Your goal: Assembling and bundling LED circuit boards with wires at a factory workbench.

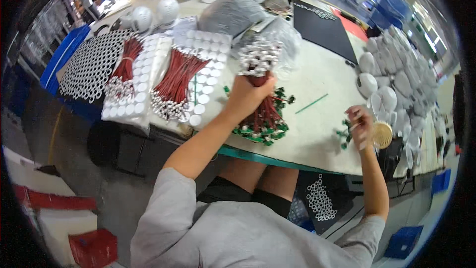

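- A dark tray of small white rings (91, 67) lies at the far left of the table (317, 82).
- Just right of it, two loose bunches of red wires (176, 82) lie across sheets of white discs (210, 44), their metal tips pointing down toward the table's near edge.
- The left hand (246, 95) reaches forward from a grey sleeve, arm nearly straight and angled to the right, with the fingers wrapped tight round the middle of a bundle of red wires (263, 104). The bundle stands almost upright on the table: silvery ends fan out above the fist, small green pieces spread out at the bottom, touching the table.
- A thin green stick (311, 103) lies alone on the table between the two hands.
- The right hand (361, 125) is raised at the table's near edge, forearm upright, fingers pinched on a small green piece (344, 135). A round tan disc (382, 134) sits just beside it.
- White dome-shaped shells (391, 77) are piled along the right.
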The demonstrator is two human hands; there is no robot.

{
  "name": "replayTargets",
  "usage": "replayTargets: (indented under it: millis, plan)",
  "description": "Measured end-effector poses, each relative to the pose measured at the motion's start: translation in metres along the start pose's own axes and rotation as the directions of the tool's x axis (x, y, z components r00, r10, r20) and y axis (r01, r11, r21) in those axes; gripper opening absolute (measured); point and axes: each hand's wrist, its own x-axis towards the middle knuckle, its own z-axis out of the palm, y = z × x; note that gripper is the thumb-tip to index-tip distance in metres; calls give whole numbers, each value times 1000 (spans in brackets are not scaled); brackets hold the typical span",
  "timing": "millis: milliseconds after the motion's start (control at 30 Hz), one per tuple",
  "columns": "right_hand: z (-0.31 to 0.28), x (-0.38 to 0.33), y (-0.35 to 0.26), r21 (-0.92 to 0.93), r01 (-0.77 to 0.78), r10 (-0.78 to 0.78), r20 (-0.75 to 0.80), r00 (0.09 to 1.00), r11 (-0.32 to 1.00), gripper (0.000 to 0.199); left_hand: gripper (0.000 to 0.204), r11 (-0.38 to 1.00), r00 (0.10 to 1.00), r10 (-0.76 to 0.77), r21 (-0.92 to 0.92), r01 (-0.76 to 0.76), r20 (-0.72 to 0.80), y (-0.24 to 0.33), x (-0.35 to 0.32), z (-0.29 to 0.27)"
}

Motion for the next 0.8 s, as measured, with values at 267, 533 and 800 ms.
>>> replayTargets:
  millis: [267,533,800]
  plan:
    - [110,21,3,-113,-305,309,23,951,946,28,42,966,969,247,83,-245,-12,-8,-10,53]
    - [149,14,3,-349,-205,291,216,932,915,64,61,981,988,152,-123,-149,17,-23,-9,49]
    - [128,16,44,-419,-57,242,404,882,906,37,86,865,895,372,259,-430,244,-15,-5,43]
